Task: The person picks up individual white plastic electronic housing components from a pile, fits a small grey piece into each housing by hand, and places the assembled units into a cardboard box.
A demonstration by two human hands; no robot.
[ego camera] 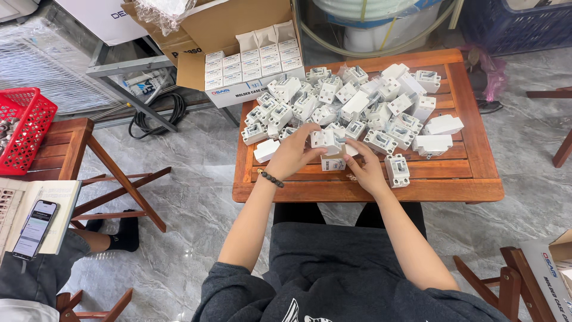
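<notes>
The left hand (293,154) curls its fingers over a white breaker (326,139), gripping it from the left just above the table's near planks. The right hand (364,170) rests fingers closed on a small white box (333,163) directly beneath that breaker. Behind both spreads a heap of white breakers (357,104), touching the fingertips. The wooden table (369,191) shows a bare strip along its near edge; a lone breaker (397,170) lies just right of the right hand.

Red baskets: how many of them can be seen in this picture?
1. The red basket stands at the left edge on a wooden stool, partly cut off by the frame; others may be out of view.
</notes>
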